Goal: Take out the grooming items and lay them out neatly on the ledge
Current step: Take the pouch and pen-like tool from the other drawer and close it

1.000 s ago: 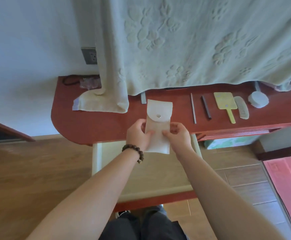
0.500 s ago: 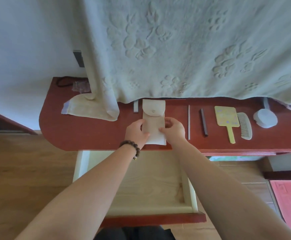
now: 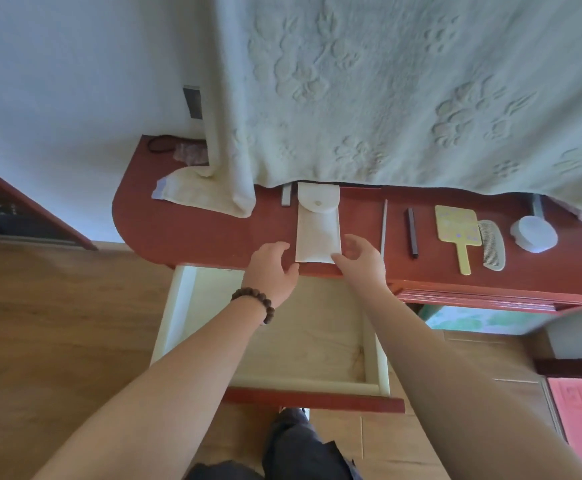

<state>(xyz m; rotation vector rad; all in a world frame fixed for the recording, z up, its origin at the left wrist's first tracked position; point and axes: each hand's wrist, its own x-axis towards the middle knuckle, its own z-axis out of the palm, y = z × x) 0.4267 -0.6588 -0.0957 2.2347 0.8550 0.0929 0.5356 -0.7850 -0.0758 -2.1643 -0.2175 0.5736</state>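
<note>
Bright, even daylight; soft shadows; wide-angle bending at edges; slight blur lower right.

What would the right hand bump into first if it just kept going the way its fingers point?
Most likely the pouch. The right hand lies open at the pouch's lower right corner, fingers pointing up and slightly left along its edge. Past that hangs the towel. Height above the ledge is hard to judge.

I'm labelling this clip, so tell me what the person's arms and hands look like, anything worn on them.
Both forearms are bare, with no sleeves in view. The left hand has a bracelet of dark brown round beads around its wrist. The right hand shows no bracelet, watch or glove. No rings are visible on the fingers.
</note>
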